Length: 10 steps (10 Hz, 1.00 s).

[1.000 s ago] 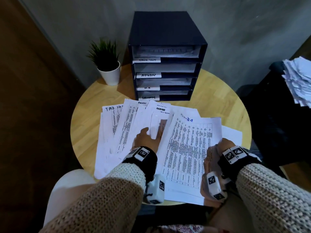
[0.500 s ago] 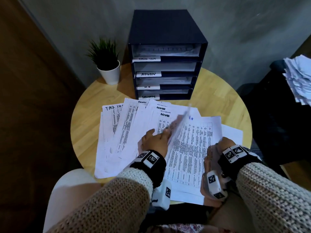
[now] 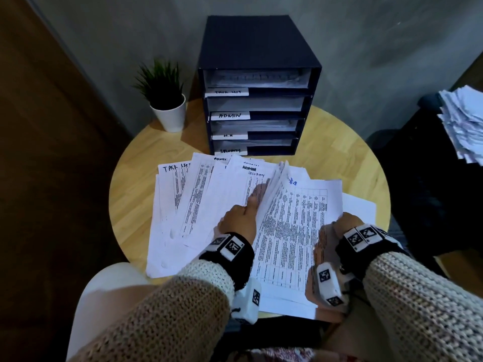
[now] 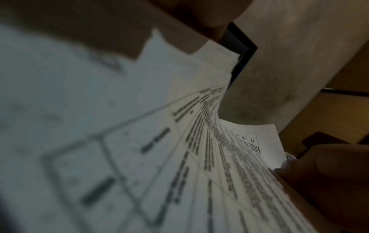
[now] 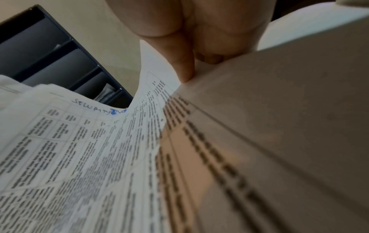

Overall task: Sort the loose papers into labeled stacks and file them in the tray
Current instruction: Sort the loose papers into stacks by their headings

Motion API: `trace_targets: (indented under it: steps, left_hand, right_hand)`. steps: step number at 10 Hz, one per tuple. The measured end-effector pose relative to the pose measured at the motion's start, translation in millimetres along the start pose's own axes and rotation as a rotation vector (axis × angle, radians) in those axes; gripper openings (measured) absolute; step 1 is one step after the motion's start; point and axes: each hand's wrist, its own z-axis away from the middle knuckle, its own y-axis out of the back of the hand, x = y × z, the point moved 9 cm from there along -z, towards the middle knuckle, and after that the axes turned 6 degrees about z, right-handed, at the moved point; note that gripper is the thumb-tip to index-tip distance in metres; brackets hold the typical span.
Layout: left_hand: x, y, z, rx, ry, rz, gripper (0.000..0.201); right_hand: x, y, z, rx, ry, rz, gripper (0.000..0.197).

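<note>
Printed sheets lie fanned over the round table (image 3: 339, 142). The right-hand stack (image 3: 295, 226), headed SECURITY (image 5: 95, 107) in handwriting, has its left edge lifted. My left hand (image 3: 245, 218) reaches forward with straight fingers (image 3: 257, 194) slid beneath that raised edge; its thumb (image 4: 329, 173) shows beside the curled sheets (image 4: 199, 141). My right hand (image 3: 337, 231) pinches the stack's right edge, a finger (image 5: 179, 59) pressing into the bent paper. Sheets headed TASK LIST and ADMIN (image 3: 198, 199) lie to the left. The dark four-slot tray (image 3: 258, 43) stands behind, labelled TASK LIST, ADMIN, H.R and SECURITY.
A small potted plant (image 3: 167, 100) stands left of the tray. A heap of more papers (image 3: 462, 121) rests on a dark seat at the right. The wall is close behind the tray. My knees are under the table's near edge.
My left hand has slid forward and to the right, off the middle sheets and under the SECURITY stack's left edge, which has lifted. The right hand has kept its hold.
</note>
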Motion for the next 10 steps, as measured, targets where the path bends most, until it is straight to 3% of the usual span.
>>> trace_targets:
  steps: [1, 2, 3, 4, 5, 7, 8, 10]
  left_hand:
    - [-5.3, 10.8, -5.8, 0.064, 0.041, -0.041, 0.080]
    - [-7.8, 22.2, -11.1, 0.107, -0.024, -0.095, 0.038]
    - [-7.8, 23.3, -10.8, 0.119, -0.018, -0.035, 0.044]
    - [-8.8, 22.8, -11.9, 0.132, 0.028, -0.031, 0.069]
    - [-7.2, 18.2, -13.9, 0.094, 0.043, -0.056, 0.080]
    - [-11.9, 19.7, -13.2, 0.082, 0.115, -0.134, 0.074]
    - [-12.2, 20.3, -12.0, 0.094, 0.114, -0.072, 0.083]
    - [-8.3, 22.0, -7.3, 0.088, 0.110, -0.040, 0.083]
  right_hand:
    - [-4.7, -3.7, 2.6, -0.058, 0.012, 0.011, 0.035]
    - [-4.8, -16.6, -4.4, -0.087, -0.018, -0.187, 0.046]
    - [-3.1, -22.5, -12.8, -0.124, -0.014, -0.122, 0.050]
    - [-0.2, -22.0, -17.3, -0.106, -0.014, -0.057, 0.050]
    - [4.3, -22.6, -21.2, -0.104, -0.021, -0.036, 0.049]
    - [5.4, -25.8, -23.2, -0.123, -0.030, -0.112, 0.049]
    - [5.7, -25.7, -23.9, -0.119, -0.034, -0.119, 0.049]
    - [5.7, -24.1, -22.1, -0.108, -0.035, -0.097, 0.049]
